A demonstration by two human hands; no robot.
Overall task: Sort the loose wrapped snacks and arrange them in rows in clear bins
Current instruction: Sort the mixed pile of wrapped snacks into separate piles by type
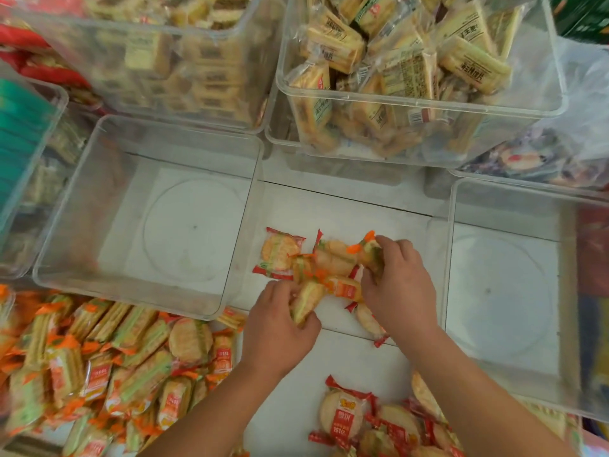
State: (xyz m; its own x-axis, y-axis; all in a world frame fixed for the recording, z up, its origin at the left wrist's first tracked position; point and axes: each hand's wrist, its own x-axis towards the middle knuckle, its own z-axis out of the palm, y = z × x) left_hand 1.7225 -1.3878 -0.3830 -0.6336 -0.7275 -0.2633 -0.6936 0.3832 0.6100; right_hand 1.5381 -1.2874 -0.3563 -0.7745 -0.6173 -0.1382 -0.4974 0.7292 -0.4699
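A small heap of wrapped round crackers (333,258) in red and orange wrappers lies on the white table between two clear bins. My left hand (280,328) grips one green-and-orange wrapped cracker pack (304,300) at the heap's near edge. My right hand (400,285) pinches another orange-tipped pack (369,250) at the heap's right side. One red-wrapped cracker (278,253) lies flat at the heap's left. An empty clear bin (148,222) stands to the left, another empty clear bin (507,291) to the right.
A big pile of orange-wrapped crackers (108,367) covers the near left. Red-wrapped crackers (372,423) lie at the near middle. Bins full of yellow snack packs stand at the back left (171,61) and back right (412,67). A teal-filled bin (23,133) sits far left.
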